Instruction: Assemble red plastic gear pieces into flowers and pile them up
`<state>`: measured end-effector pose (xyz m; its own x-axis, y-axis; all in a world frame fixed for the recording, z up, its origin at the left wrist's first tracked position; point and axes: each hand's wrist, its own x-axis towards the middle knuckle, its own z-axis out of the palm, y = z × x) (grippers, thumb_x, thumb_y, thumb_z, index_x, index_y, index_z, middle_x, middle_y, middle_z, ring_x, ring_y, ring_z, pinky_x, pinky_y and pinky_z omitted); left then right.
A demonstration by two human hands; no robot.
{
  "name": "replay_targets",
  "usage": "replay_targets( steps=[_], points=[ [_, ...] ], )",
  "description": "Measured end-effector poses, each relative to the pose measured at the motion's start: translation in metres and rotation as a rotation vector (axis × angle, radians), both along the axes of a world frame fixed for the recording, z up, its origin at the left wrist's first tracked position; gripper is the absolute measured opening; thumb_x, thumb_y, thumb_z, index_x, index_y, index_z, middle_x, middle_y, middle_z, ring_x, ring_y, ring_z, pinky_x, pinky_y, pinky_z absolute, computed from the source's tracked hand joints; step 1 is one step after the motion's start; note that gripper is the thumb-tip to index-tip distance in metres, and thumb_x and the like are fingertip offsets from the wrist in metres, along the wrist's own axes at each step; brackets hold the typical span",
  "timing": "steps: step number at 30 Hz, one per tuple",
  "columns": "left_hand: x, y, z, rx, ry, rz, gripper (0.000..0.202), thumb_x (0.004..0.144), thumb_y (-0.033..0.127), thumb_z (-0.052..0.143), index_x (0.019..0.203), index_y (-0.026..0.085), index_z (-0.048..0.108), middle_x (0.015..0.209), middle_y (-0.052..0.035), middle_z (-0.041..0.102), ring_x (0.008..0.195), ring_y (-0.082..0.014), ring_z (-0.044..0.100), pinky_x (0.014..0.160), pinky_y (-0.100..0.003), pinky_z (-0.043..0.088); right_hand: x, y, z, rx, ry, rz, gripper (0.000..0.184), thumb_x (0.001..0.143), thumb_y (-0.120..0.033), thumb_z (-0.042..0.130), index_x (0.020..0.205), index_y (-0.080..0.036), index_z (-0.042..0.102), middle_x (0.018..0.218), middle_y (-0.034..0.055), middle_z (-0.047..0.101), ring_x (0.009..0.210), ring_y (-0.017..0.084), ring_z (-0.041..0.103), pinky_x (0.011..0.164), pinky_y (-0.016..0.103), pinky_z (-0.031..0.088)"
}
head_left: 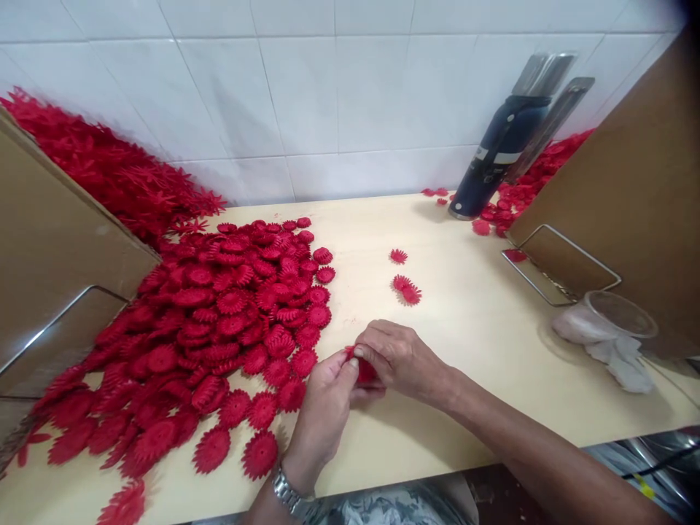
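Near the table's front edge, my left hand (328,397) and my right hand (399,357) meet around a red petalled flower piece (366,372). Both thumbs press on it, and the fingers hide much of its shape. The left wrist wears a metal watch (289,492). Just left of my hands spreads a large heap of red round flower pieces (235,299) with notched rims. Beyond my hands lie a few loose red petal pieces (405,286), apart from the heap.
A pile of thin red petal shapes (109,168) stands behind the left cardboard panel (55,240). At the back right, a dark blue thermos (495,153) leans near more red pieces (503,208). A clear plastic tub (623,315) with a white bag sits before the right cardboard panel (617,197).
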<state>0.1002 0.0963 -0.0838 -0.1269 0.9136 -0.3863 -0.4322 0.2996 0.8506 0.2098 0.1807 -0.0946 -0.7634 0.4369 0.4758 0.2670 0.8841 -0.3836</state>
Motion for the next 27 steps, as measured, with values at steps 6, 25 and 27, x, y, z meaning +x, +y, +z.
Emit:
replay_targets(
  steps=[6,25,27],
  points=[
    [-0.002,-0.001,0.002,-0.095,0.052,0.018,0.02,0.071,0.029,0.06,0.073,0.009,0.063,0.068,-0.0094,0.068,0.058,-0.0176,0.064,0.057,-0.028,0.051,0.015,0.05,0.008,0.147,0.064,-0.408,0.025,0.088,-0.013,0.036,0.07,-0.015,0.053,0.064,0.0043,0.053,0.061,0.014,0.049,0.058,0.025,0.039],
    [-0.002,0.004,0.004,0.086,-0.12,-0.031,0.024,0.081,0.031,0.053,0.079,0.01,0.065,0.077,-0.0093,0.067,0.073,-0.0175,0.062,0.07,-0.031,0.05,0.002,0.006,0.007,-0.177,0.05,0.053,0.015,0.085,-0.018,0.048,0.073,-0.015,0.057,0.066,0.0018,0.05,0.062,0.012,0.048,0.054,0.024,0.039],
    [-0.003,0.003,0.002,0.087,-0.085,-0.034,0.024,0.08,0.032,0.054,0.08,0.01,0.064,0.078,-0.0095,0.067,0.072,-0.017,0.062,0.068,-0.03,0.05,0.002,0.006,0.002,-0.09,0.037,0.038,0.022,0.088,-0.016,0.041,0.072,-0.015,0.056,0.063,0.002,0.05,0.06,0.013,0.047,0.053,0.024,0.039]
  ],
)
